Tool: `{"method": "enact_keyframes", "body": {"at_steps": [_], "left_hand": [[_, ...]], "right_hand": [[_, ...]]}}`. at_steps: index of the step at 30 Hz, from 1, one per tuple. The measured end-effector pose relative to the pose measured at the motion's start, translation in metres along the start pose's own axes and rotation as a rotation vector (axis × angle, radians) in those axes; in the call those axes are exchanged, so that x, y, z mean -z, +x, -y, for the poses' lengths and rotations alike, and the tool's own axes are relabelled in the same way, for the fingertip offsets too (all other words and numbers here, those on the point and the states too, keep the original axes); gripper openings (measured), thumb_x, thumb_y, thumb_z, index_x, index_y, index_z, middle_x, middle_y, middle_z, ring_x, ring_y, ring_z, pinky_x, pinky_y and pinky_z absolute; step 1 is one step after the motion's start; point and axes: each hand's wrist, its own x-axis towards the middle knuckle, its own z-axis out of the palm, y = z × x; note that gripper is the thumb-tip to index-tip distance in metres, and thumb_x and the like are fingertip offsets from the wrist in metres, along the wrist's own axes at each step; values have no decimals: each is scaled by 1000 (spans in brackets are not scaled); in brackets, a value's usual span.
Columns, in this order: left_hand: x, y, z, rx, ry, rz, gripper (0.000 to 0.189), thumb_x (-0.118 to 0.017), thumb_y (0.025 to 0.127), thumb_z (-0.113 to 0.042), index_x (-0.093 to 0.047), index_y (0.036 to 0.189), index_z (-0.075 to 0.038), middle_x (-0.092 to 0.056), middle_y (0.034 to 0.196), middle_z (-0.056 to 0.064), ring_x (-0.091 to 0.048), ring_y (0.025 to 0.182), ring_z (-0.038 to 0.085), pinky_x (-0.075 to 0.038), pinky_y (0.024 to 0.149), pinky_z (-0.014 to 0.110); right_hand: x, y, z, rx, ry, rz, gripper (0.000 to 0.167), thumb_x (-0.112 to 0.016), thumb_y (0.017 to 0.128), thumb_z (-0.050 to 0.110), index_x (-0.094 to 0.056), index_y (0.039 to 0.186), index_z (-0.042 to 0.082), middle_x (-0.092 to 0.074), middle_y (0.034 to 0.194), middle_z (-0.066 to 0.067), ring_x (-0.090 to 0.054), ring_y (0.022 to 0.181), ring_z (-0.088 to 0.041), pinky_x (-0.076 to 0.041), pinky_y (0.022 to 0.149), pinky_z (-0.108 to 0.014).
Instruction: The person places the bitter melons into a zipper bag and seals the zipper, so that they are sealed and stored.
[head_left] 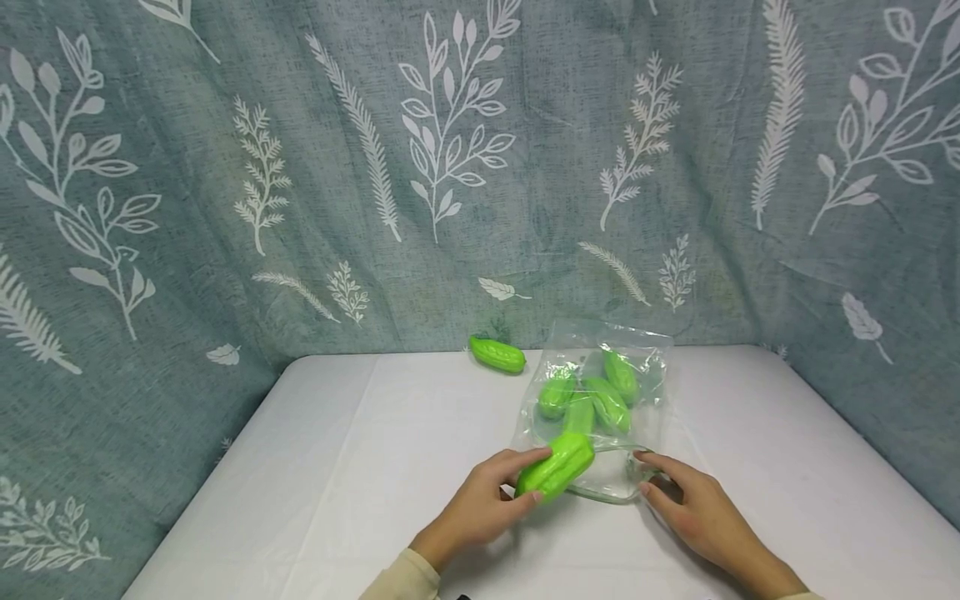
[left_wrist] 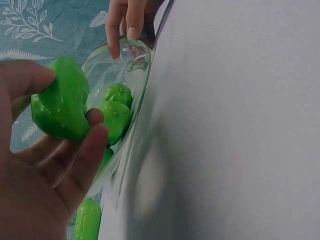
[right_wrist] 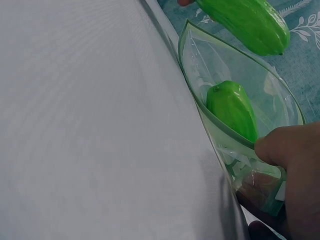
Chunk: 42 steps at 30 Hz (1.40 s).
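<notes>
My left hand (head_left: 480, 504) grips a short, glossy green cucumber (head_left: 557, 468) between thumb and fingers, over the near side of a clear zip bag (head_left: 611, 335). The bag lies on the table with its green-edged mouth spread wide toward me. At the mouth's right corner, my right hand (head_left: 701, 510) pinches the rim with thumb and forefinger. Several green cucumbers (head_left: 609, 406) lie inside the bag. In the right wrist view, the held cucumber (right_wrist: 247, 25) hangs above the opening, while another cucumber (right_wrist: 231, 107) shows within.
One more green cucumber (head_left: 498, 355) lies loose near the table's back edge, left of the bag. The table has a white cover (head_left: 397, 450). Behind and beside it hangs a grey-green curtain (head_left: 540, 192) with white leaf prints.
</notes>
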Motion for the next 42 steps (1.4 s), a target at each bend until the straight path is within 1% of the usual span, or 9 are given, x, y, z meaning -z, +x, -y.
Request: {"method": "enact_keyframes", "body": {"at_steps": [5,9,17,22,26,30,34,37,42], "left_hand": [[-3,0,-2,-26,-35,70,59,-70,89,-7,-56,144,-25,-58,132,-2,-61,96,6,-56,75,24],[-3,0,-3,-31,-39,129,61,-69,89,-5,-56,145,-26,-55,138,-2,-59,97,6,-56,76,24],[-5,1,0,-21,11,164,60,-69,90,-7,-55,145,-26,-58,136,-2,-59,96,3,-54,77,20],[-10,3,0,6,25,172,59,-70,90,-7,-56,145,-25,-57,141,-5,-62,92,1,-53,79,18],[-14,5,-2,26,38,171,58,-72,90,-8,-57,144,-24,-58,139,-5,-63,90,1,-53,78,18],[-19,7,-3,20,67,154,58,-72,89,-9,-57,144,-21,-60,137,-5,-62,89,0,-52,76,17],[-23,10,-5,2,130,129,60,-73,89,-10,-55,145,-18,-61,136,-2,-59,91,-1,-52,78,17],[-25,12,-6,-3,173,114,61,-73,88,-11,-55,145,-16,-62,133,0,-57,94,-2,-51,79,17],[-29,15,-6,9,197,111,63,-74,85,-8,-56,144,-15,-63,126,1,-55,95,-1,-50,80,17]], "right_hand": [[-1,0,0,0,-9,4,40,-69,96,30,-64,133,13,-63,135,-3,-56,125,-35,-42,101,-57],[-1,0,0,2,-2,2,40,-69,96,28,-64,132,13,-63,135,-5,-56,125,-36,-41,101,-59],[0,0,1,4,-4,-2,39,-69,96,28,-64,132,14,-63,135,-3,-55,126,-36,-41,101,-58],[0,-1,2,17,-8,-20,38,-71,95,27,-65,131,15,-64,134,-1,-56,125,-34,-41,101,-56],[0,-1,2,11,0,-15,39,-70,95,26,-64,132,14,-63,134,-3,-57,125,-35,-40,101,-57],[0,-1,1,-1,-13,-10,39,-69,96,28,-64,132,15,-63,134,-2,-57,124,-32,-42,101,-53],[0,-1,1,-4,-26,-18,38,-68,97,30,-65,132,15,-63,134,1,-59,122,-26,-44,98,-49],[-1,-1,2,-4,-17,-26,37,-66,98,30,-65,132,15,-64,134,1,-59,121,-27,-45,98,-51],[0,-1,1,8,-23,-34,36,-65,99,30,-65,132,16,-64,133,2,-58,123,-27,-43,99,-51]]}}
